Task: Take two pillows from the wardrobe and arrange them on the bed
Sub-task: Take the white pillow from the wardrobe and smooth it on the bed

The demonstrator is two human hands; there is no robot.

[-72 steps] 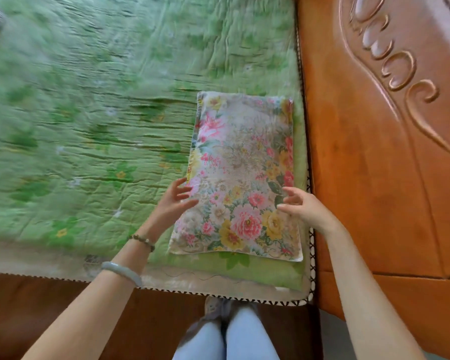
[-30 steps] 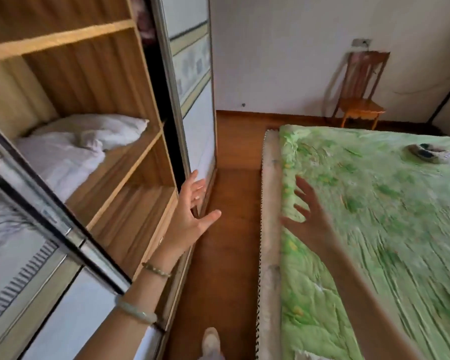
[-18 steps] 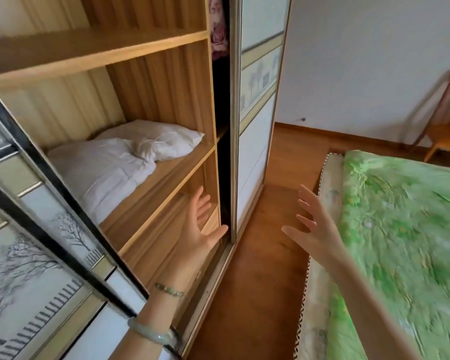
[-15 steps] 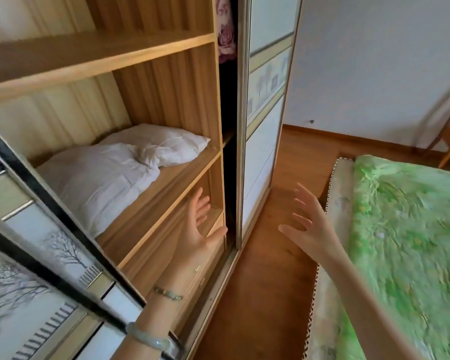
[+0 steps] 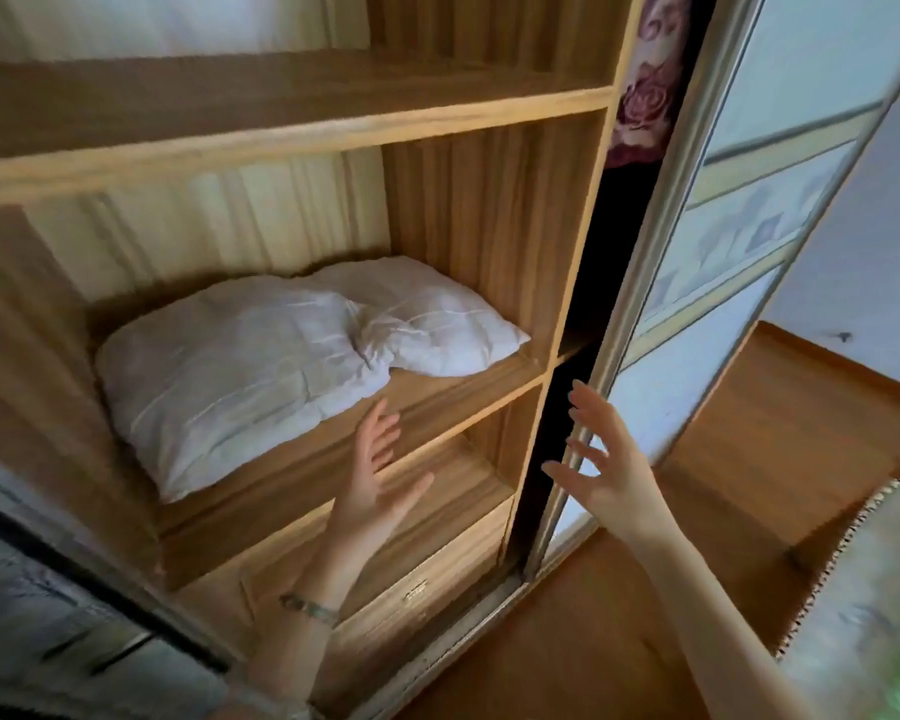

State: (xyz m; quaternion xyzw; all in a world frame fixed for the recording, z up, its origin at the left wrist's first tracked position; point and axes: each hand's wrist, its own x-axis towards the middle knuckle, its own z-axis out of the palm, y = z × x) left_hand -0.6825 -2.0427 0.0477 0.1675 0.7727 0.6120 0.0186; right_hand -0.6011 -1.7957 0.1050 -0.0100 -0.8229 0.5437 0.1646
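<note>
We held our left hand (image 5: 375, 485) and right hand (image 5: 609, 470) spread open, empty; a white pillow (image 5: 281, 366) lay just above the left, a sliding door (image 5: 723, 241) behind the right.

We see open air between our left hand (image 5: 380, 485) and the white pillow (image 5: 281, 366), clear headroom under the upper shelf (image 5: 292, 140), sliding door (image 5: 723, 241) crowding our right hand (image 5: 609, 475), wooden divider (image 5: 500, 226) hemming the pillow's right end
</note>
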